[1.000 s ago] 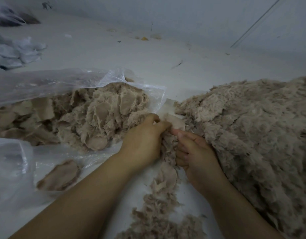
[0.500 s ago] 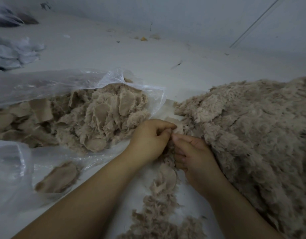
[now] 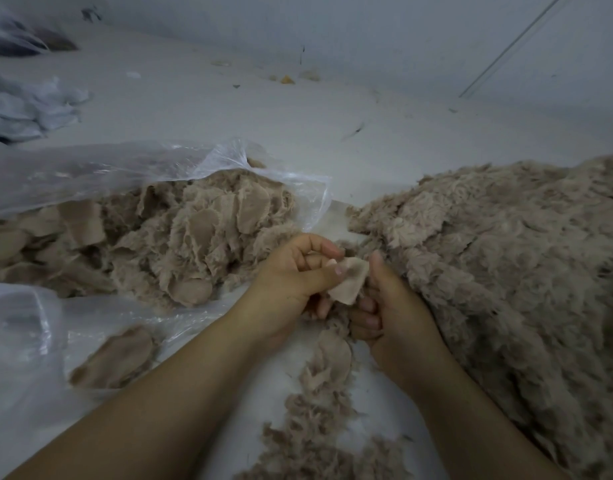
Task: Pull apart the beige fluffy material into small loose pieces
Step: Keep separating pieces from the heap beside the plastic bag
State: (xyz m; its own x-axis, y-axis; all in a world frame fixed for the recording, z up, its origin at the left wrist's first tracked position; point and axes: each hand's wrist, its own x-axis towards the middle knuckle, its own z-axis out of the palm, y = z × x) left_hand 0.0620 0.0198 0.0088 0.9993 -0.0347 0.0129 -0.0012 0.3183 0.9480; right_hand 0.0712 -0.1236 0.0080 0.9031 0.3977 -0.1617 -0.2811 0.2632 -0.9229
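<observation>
A small beige fabric piece [image 3: 350, 280] with a fluffy underside sits between my two hands at the centre. My left hand [image 3: 291, 282] pinches its left edge with thumb and curled fingers. My right hand [image 3: 391, 306] grips its right side, thumb up and fingers curled under it. A big pile of beige fluffy material [image 3: 506, 271] spreads to the right, touching my right hand. To the left, a clear plastic bag [image 3: 90, 174] holds a heap of stuck-together beige pieces [image 3: 180, 237].
A trail of loose beige scraps [image 3: 319, 410] runs down between my forearms. One flat beige piece [image 3: 118, 355] lies on plastic at lower left. White crumpled material [image 3: 24, 105] lies far left. A pale wall [image 3: 402, 36] rises at the back.
Both hands have shifted slightly toward me. The small piece, mostly hidden between my fingers before, now shows as a pale patch turned up between my thumbs.
</observation>
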